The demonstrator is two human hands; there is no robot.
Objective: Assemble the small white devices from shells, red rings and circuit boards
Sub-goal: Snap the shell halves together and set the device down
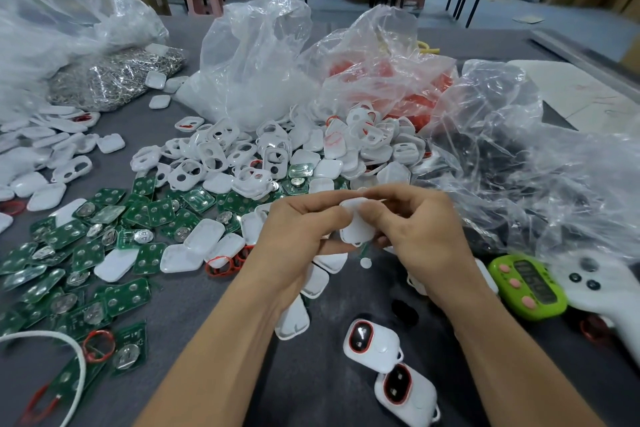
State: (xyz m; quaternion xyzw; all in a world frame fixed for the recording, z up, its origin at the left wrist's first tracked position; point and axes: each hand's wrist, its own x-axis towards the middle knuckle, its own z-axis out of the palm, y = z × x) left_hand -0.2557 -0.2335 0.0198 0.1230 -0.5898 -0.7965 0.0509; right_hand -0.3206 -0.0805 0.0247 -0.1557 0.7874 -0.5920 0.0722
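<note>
Both hands meet at the middle of the table around one small white device (356, 224). My left hand (298, 236) grips its left side with curled fingers. My right hand (415, 222) pinches its right side, thumb on top. A heap of white shells (277, 152) lies behind the hands. Green circuit boards (86, 253) spread over the left of the table. Loose red rings (221, 265) lie beside white shell backs left of my left wrist. Two assembled devices (374, 340) (405, 392) with red rings lie near the front edge.
Clear plastic bags stand at the back: one with white parts (249, 62), one with red rings (388, 80), one with metal pieces (114, 80). A green timer (530, 284) and a white controller (602, 291) lie at the right. A white cord (69, 343) curves at lower left.
</note>
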